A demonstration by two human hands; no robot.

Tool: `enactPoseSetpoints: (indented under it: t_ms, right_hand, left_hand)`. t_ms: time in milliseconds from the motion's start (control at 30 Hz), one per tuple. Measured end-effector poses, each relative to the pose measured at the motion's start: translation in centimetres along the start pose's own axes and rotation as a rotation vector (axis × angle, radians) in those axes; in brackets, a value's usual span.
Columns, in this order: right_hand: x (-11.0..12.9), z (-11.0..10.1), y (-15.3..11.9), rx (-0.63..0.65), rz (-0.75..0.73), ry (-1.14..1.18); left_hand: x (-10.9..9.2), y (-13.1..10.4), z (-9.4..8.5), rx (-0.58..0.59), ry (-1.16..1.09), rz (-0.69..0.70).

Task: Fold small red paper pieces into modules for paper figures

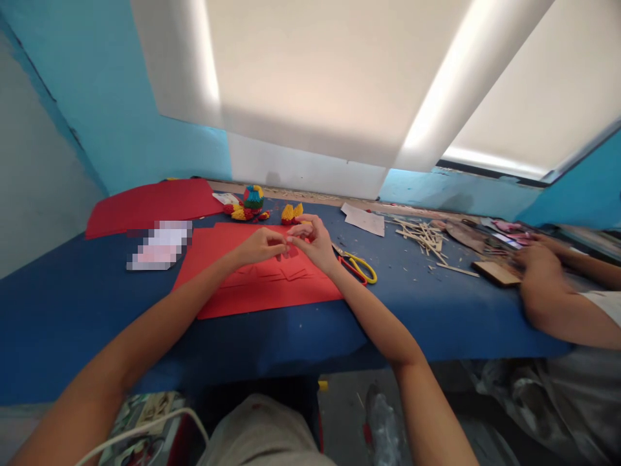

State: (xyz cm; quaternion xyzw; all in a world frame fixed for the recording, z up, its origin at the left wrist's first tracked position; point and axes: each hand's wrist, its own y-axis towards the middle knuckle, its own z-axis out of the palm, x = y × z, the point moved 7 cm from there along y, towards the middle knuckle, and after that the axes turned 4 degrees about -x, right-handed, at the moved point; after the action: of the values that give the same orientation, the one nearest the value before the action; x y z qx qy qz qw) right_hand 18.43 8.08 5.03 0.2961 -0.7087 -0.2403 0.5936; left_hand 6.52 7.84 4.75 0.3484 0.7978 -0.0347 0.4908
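Observation:
My left hand [264, 247] and my right hand [314, 244] meet above large red paper sheets [218, 303] on a blue table. Pinched between the fingertips of both is a small piece of red paper [292, 252], partly hidden by the fingers. Below the hands, several small cut red paper pieces [295, 274] lie loose on the sheets. Scissors [372, 274] with one red and one yellow handle rest beside my right wrist, their blades partly hidden. Behind the hands sit a multicoloured folded-paper figure [253, 197] and a yellow and red folded-paper piece [290, 213].
Red sheets [150, 206] lie at the back left, near a pixelated object [158, 247]. Right of the scissors are a white paper [366, 220], scattered wooden sticks [424, 236] and a wooden block [497, 273]. Another person's arms [548, 278] reach in at the far right.

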Motion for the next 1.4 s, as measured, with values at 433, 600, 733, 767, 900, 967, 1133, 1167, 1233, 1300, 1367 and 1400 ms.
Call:
enactPoseSetpoints:
  t_ms: [433,600,733,767,900,967,1133,1167,1233,1300,1367,1400]
  right_hand:
    - [3.0,-0.1,-0.6,0.141,-0.405,-0.626]
    - [2.3,-0.2,-0.2,0.071,-0.313,-0.54]
    - [0.6,0.2,-0.1,0.076,-0.081,-0.376]
    - [0.2,0.3,-0.2,0.07,-0.03,-0.341]
    - [-0.1,0.2,-0.4,-0.001,0.019,-0.339]
    - [0.0,0.1,-0.5,-0.019,-0.001,-0.378]
    - [-0.8,0.4,-0.6,-0.032,0.034,-0.321]
    - [-1.0,0.4,-0.6,-0.045,0.061,-0.266]
    - [-1.5,0.3,-0.5,-0.069,0.115,-0.145]
    - [-1.7,0.4,-0.3,-0.066,0.146,-0.053]
    - [-1.5,0.3,-0.1,-0.053,0.149,-0.031]
    - [-1.4,0.2,0.0,-0.046,0.153,-0.042]
  left_hand:
    - [0.1,0.2,-2.4,-0.221,-0.032,-0.053]
    - [0.0,0.1,-2.0,-0.181,-0.025,-0.03]
    - [0.1,0.1,-1.7,-0.141,0.013,-0.032]
    - [0.2,0.2,-1.7,-0.139,0.025,-0.031]
    - [0.2,0.2,-1.7,-0.127,0.061,-0.025]
    - [0.2,0.1,-1.7,-0.12,0.077,-0.037]
    - [0.1,0.1,-1.8,-0.173,0.134,-0.053]
    - [0.0,0.1,-1.9,-0.201,0.145,-0.045]
    - [-0.1,0.2,-2.1,-0.261,0.153,-0.023]
    - [-0.1,0.2,-2.2,-0.293,0.144,-0.01]
    - [0.0,0.3,-2.3,-0.286,0.137,-0.015]
    - [0.2,0.3,-2.2,-0.27,0.132,-0.025]
